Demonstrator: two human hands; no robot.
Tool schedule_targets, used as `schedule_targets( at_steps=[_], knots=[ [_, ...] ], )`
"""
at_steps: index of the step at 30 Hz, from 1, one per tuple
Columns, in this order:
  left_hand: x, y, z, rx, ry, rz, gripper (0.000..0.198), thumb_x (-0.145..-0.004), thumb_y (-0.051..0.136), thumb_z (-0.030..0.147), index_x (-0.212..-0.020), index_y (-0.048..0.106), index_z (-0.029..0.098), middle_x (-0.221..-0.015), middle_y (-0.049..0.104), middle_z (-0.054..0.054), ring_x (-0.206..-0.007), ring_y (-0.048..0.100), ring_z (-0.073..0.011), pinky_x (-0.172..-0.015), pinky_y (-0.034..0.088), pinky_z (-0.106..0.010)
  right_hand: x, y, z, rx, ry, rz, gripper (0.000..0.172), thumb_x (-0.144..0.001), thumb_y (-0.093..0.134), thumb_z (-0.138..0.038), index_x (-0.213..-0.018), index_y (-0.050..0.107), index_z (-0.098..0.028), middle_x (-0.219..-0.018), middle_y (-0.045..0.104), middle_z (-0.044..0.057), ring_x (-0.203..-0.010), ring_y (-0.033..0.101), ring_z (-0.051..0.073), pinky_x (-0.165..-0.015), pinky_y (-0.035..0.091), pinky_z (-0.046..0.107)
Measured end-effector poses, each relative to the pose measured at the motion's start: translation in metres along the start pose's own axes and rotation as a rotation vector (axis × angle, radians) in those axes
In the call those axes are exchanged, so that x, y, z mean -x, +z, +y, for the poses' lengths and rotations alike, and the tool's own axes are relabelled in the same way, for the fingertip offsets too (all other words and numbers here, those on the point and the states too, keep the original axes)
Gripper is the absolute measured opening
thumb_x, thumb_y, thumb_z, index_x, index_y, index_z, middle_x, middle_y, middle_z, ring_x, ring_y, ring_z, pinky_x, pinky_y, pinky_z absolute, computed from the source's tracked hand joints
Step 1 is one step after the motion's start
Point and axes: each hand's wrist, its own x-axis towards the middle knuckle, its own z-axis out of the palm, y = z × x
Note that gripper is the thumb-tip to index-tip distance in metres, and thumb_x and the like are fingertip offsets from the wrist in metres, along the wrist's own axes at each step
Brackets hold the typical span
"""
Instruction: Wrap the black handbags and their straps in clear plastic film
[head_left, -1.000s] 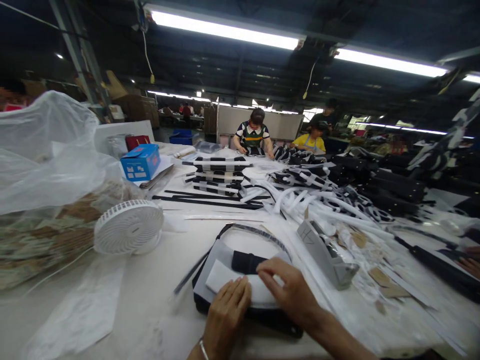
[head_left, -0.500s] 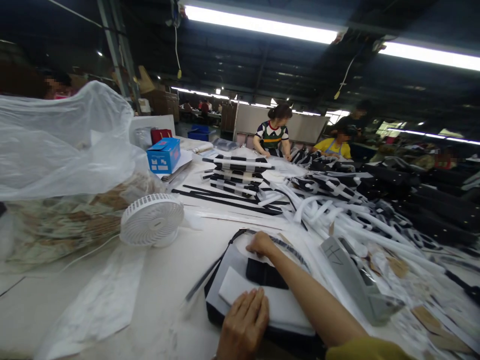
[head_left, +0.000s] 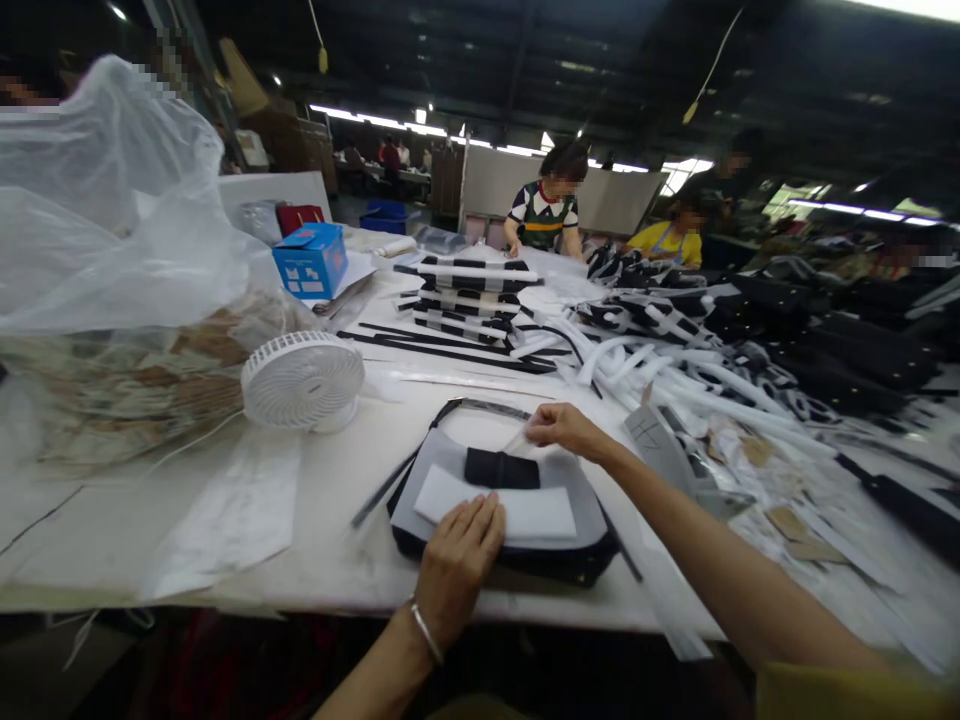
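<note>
Right hand (head_left: 561, 428) has slid rightward, now pinching a thin flap (head_left: 521, 441) at the far edge of the bag (head_left: 525, 566) by the table (head_left: 330, 560) front, so I'd keep the flat, open-fingered left hand (head_left: 457, 560) pressing the white sheet (head_left: 536, 515).

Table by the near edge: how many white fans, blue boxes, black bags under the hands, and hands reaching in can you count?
White fan: 1
Blue box: 1
Black bag: 1
Hands: 2, left hand and right hand
Total: 5

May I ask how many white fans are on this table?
1: the white fan sits left of the grey bag, beside the plastic sack, which could hide others.
</note>
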Motion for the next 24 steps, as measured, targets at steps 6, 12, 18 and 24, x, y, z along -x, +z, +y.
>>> schedule_targets(
  at_steps=[6,12,18,24],
  knots=[
    [-0.01,-0.004,-0.013,0.138,-0.016,-0.085,0.04,-0.088,0.04,0.001,-0.12,0.057,0.015,-0.124,0.065,-0.008,-0.109,0.063,-0.0209,-0.095,0.052,-0.036,0.034,0.025,-0.049,0.278,-0.116,-0.031,0.01,-0.08,0.062,-0.023,-0.084,0.07,-0.017,-0.087,0.073,0.01,-0.091,0.066,0.024,-0.082,0.045,0.033],
    [-0.009,-0.011,-0.028,0.266,-0.131,-0.125,0.063,-0.072,0.04,-0.005,-0.132,0.046,0.016,-0.111,0.07,-0.007,-0.1,0.066,-0.0176,-0.091,0.053,-0.032,0.063,0.046,-0.086,0.491,-0.142,-0.101,0.017,-0.087,0.054,-0.018,-0.089,0.07,-0.014,-0.09,0.073,0.015,-0.093,0.067,0.026,-0.081,0.046,0.033],
    [-0.007,-0.011,-0.03,0.29,-0.165,-0.21,0.085,-0.063,0.042,-0.004,-0.144,0.033,0.022,-0.106,0.071,-0.004,-0.094,0.067,-0.0187,-0.083,0.055,-0.032,0.081,0.049,-0.095,0.582,-0.182,-0.063,0.025,-0.09,0.045,-0.012,-0.093,0.07,-0.015,-0.093,0.072,0.013,-0.087,0.068,0.024,-0.076,0.047,0.031],
    [-0.017,-0.014,-0.031,0.295,-0.148,-0.254,0.068,-0.067,0.046,-0.005,-0.128,0.054,0.025,-0.12,0.067,-0.002,-0.107,0.063,-0.0179,-0.093,0.051,-0.033,0.13,0.051,-0.091,0.382,-0.379,0.299,0.023,-0.094,0.049,-0.025,-0.085,0.069,-0.019,-0.083,0.071,0.007,-0.079,0.063,0.019,-0.078,0.044,0.03]
  ],
)
